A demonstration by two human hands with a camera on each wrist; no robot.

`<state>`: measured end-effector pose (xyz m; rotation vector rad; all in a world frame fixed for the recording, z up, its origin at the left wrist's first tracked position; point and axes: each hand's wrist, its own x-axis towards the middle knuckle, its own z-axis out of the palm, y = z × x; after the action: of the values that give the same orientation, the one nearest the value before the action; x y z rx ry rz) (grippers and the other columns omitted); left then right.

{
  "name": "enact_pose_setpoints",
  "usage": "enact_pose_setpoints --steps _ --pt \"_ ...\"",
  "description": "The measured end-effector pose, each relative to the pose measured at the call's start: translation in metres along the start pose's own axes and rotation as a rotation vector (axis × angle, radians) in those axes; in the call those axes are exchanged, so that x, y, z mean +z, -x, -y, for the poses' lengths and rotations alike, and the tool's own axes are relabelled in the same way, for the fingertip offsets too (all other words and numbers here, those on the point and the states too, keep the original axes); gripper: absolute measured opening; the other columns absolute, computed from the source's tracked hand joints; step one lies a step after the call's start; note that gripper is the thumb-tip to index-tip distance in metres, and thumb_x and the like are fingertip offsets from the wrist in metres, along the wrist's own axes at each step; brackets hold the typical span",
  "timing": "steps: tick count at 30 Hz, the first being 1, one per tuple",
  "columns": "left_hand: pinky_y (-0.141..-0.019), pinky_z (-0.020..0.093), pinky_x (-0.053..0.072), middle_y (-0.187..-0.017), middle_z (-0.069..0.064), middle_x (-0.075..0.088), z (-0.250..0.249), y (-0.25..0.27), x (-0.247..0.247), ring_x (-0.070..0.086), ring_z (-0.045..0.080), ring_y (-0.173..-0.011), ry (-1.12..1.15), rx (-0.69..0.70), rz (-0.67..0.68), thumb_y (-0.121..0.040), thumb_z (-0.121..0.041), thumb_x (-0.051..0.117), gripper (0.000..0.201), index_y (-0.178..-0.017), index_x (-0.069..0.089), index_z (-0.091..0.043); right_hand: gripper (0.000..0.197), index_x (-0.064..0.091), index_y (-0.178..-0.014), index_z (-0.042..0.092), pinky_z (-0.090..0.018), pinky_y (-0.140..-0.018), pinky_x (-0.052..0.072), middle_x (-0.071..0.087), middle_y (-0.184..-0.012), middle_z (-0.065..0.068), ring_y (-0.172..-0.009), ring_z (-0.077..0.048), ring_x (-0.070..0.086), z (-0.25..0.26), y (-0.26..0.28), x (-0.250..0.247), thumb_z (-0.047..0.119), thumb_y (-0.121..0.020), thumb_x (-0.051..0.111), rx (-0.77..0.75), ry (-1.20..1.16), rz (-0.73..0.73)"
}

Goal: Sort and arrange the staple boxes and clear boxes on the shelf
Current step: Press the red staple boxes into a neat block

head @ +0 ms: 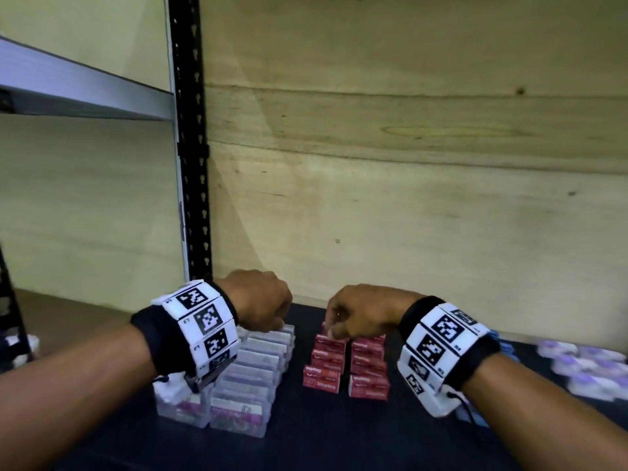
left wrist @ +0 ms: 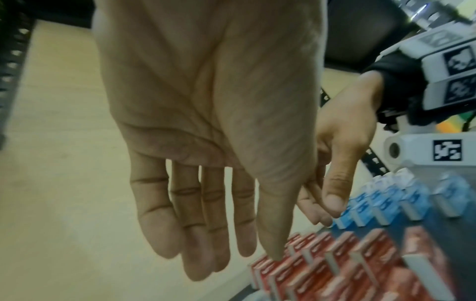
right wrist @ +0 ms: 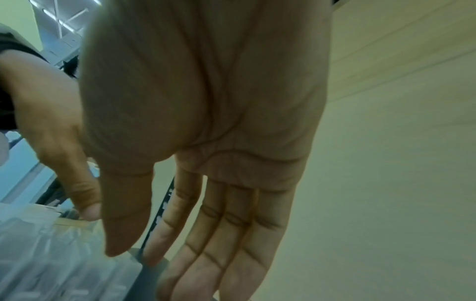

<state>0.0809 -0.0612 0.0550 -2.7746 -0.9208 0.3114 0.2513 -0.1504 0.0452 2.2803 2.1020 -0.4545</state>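
Two rows of clear boxes with purple and white contents stand on the black shelf. To their right are two rows of red staple boxes. My left hand hangs bent at the wrist over the far end of the clear boxes. My right hand hangs the same way over the far end of the red boxes. In the wrist views, the left hand and the right hand both have straight fingers and hold nothing. Whether the fingertips touch the boxes is hidden.
Blue boxes stand in rows right of the red staple boxes. White and purple packs lie at the far right. A black perforated upright and a wooden back panel bound the shelf.
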Motion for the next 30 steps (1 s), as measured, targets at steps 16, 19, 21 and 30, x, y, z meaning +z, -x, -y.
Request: enact_pose_setpoints --steps 16,19,21,30 --pt "-0.080 0.035 0.047 -0.122 0.011 0.058 -0.089 0.003 0.012 0.060 0.030 -0.105 -0.099 0.149 0.119 -0.092 -0.010 0.057 0.027 -0.119 0.061 -0.008 0.028 0.066 -0.117 0.008 -0.035 -0.086 0.050 0.067 -0.117 -0.013 -0.109 -0.030 0.063 -0.025 0.058 0.048 0.021 -0.092 0.063 0.178 0.190 0.024" --pt "-0.076 0.031 0.045 -0.120 0.009 0.060 -0.091 0.014 0.010 0.061 0.028 -0.104 -0.077 0.152 0.105 -0.092 -0.010 0.058 0.028 -0.119 0.062 -0.009 0.024 0.066 -0.113 0.005 -0.035 -0.085 0.054 0.069 -0.112 -0.010 -0.103 -0.027 0.065 -0.016 0.070 0.047 0.019 -0.096 0.058 0.185 0.245 0.094" --pt "-0.072 0.028 0.045 -0.112 0.006 0.063 -0.089 0.022 0.006 0.062 0.025 -0.096 -0.052 0.165 0.081 -0.091 -0.015 0.058 0.024 -0.114 0.064 -0.011 0.020 0.069 -0.107 0.007 -0.034 -0.081 0.055 0.070 -0.106 -0.007 -0.098 -0.025 0.066 -0.013 0.079 0.045 0.017 -0.094 0.058 0.183 0.227 0.061" --pt "-0.080 0.034 0.052 -0.092 -0.005 0.063 -0.082 0.072 0.040 0.061 0.020 -0.088 0.200 0.220 -0.280 -0.084 -0.037 0.055 0.016 -0.092 0.061 -0.024 0.013 0.062 -0.101 0.026 -0.035 -0.080 0.052 0.068 -0.098 0.004 -0.093 -0.020 0.063 0.002 0.153 0.064 0.035 -0.094 0.055 0.258 0.133 -0.197"
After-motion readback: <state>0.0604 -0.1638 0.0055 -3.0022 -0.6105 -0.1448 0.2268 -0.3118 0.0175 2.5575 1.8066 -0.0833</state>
